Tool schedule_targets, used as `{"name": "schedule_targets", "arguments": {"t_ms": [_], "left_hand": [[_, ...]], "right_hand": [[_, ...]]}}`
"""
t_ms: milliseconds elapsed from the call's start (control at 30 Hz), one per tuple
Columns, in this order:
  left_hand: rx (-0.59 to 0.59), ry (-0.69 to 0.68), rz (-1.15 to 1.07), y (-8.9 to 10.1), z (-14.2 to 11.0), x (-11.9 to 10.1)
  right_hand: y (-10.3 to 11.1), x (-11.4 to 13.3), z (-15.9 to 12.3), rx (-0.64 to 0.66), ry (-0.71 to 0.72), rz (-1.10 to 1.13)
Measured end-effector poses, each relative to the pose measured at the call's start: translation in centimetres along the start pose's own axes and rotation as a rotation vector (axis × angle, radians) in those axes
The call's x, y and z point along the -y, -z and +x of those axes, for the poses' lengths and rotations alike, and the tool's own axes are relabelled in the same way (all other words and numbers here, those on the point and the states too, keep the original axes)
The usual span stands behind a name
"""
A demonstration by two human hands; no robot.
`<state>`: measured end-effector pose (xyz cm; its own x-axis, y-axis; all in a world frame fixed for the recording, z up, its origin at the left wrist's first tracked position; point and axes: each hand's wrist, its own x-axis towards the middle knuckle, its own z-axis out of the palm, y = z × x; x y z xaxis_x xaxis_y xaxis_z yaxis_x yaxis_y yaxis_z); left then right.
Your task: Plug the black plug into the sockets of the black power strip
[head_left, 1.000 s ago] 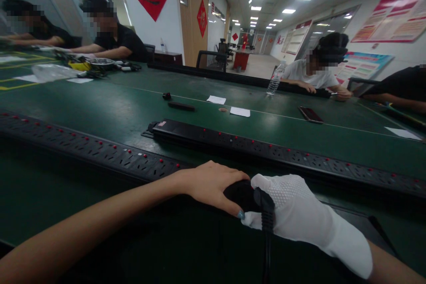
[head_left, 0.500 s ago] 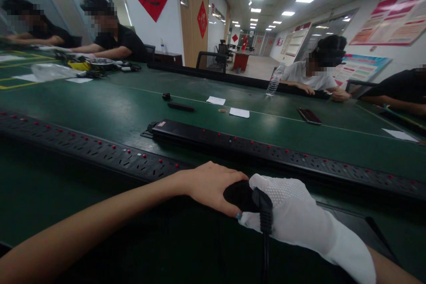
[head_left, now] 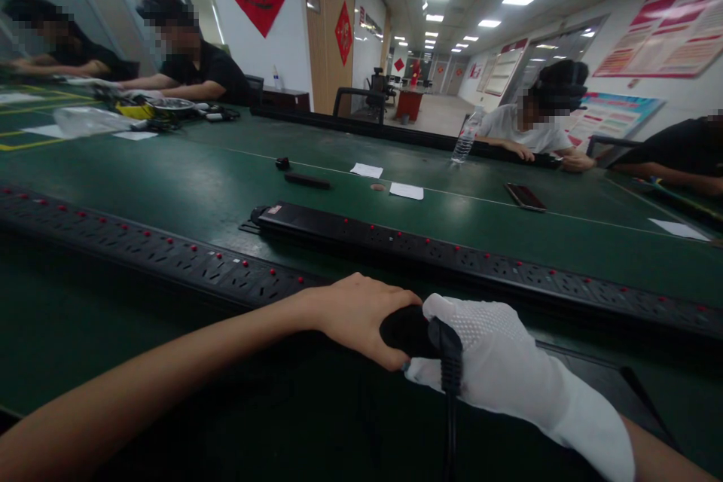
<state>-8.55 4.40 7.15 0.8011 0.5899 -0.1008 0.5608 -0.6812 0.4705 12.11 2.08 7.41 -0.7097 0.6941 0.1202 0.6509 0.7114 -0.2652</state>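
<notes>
A long black power strip [head_left: 186, 256] with red lights runs from the left edge toward my hands. My bare left hand [head_left: 364, 320] is wrapped over its right-hand part, thumb on the near side. A dark rounded end [head_left: 410, 331] shows between my two hands. On my right hand [head_left: 497, 354] is a white dotted glove; its fingers close around a black angled plug [head_left: 447, 350] beside that dark end. From the plug a black cable [head_left: 450, 429] hangs downward. How plug and strip meet is hidden by my gloved fingers.
A second black power strip [head_left: 463, 260] lies just beyond my hands on the green table [head_left: 215, 173]. Farther off are paper slips [head_left: 407, 191], a phone [head_left: 525, 196], a water bottle [head_left: 464, 139] and a heap of cables [head_left: 163, 109]. Several people sit around.
Almost nothing differs; both hands keep their hold, with only a very slight shift of the gloved right hand.
</notes>
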Motion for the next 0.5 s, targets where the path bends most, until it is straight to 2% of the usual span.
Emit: {"name": "schedule_targets", "arguments": {"t_ms": [133, 500], "left_hand": [[-0.006, -0.005, -0.004, -0.20, -0.05, 0.16], [0.004, 0.009, 0.020, -0.28, 0.10, 0.07]], "right_hand": [[-0.27, 0.09, 0.06, -0.034, -0.014, -0.010], [-0.14, 0.25, 0.14, -0.024, -0.056, -0.036]]}}
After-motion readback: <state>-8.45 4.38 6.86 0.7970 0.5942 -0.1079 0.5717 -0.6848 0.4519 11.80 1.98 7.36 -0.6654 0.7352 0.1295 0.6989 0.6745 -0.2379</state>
